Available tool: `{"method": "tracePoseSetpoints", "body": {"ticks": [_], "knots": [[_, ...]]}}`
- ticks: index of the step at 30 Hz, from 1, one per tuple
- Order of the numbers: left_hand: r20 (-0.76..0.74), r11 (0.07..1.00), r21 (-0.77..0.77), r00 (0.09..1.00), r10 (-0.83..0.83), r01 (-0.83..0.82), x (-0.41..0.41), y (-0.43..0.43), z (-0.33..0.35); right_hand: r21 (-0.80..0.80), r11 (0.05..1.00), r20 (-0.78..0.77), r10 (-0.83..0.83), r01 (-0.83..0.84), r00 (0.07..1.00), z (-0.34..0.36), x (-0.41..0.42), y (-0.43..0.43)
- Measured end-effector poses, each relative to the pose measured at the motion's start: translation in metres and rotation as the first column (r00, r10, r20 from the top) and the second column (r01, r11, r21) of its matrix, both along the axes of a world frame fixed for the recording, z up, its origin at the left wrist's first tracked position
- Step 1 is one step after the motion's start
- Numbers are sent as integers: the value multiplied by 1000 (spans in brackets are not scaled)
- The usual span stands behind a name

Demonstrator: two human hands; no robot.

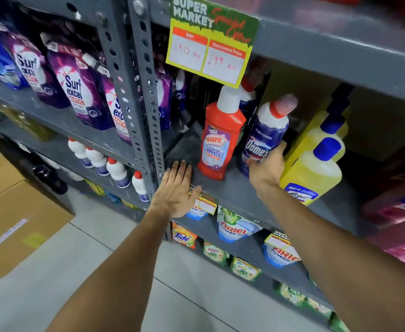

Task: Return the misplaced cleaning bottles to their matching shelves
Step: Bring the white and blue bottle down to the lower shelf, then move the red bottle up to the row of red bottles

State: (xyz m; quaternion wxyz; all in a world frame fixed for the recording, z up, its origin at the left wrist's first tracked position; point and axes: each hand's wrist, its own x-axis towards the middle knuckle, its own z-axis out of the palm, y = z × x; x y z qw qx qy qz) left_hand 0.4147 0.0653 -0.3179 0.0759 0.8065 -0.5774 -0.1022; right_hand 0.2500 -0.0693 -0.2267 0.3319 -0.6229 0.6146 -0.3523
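Domex bottle (265,137) stands tilted on the grey shelf (225,190), the right hand (267,167) wrapped around its lower body. Just left stands a red Harpic bottle (220,140); yellow bottles (314,164) crowd its right. The left hand (176,188) lies flat, fingers spread, on the shelf edge.

We find bare shelf (184,144) left of the Harpic bottle (220,140), open to a hand. Rightward, the Domex bottle (263,140) and yellow bottles (316,168) crowd together; the price sign (211,44) hangs overhead.
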Motion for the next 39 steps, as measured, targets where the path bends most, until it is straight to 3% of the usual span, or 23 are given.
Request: {"method": "tracePoseSetpoints", "body": {"ticks": [7, 10, 14, 16, 20, 25, 31, 39], "knots": [[-3, 999, -35, 1000, -20, 20, 3, 1, -3, -19, 999, 3, -43, 43, 999, -1, 5, -14], [-10, 1000, -12, 1000, -17, 17, 3, -1, 0, 41, 997, 4, -61, 61, 998, -5, 5, -12], [-21, 999, 34, 1000, -18, 19, 3, -1, 5, 85, 981, 51, -177, 173, 983, -21, 3, 4], [-17, 999, 42, 1000, -26, 27, 2, -1, 5, 57, 983, 149, -180, 174, 972, -20, 5, 23], [19, 998, 35, 998, -57, 56, 7, 1, 1, -80, 997, 320, 23, 3, 947, -1, 10, 50], [56, 998, -2, 996, -64, 65, 7, 1, -4, -108, 929, 217, 368, -353, 904, 20, 28, 43], [68, 998, 13, 995, -67, 67, 7, 1, -5, -79, 887, 93, 461, -455, 882, 15, 31, 29], [53, 993, 104, 996, -66, 61, 8, -2, 2, -94, 900, 68, 433, -426, 899, 8, 10, 38]]}}
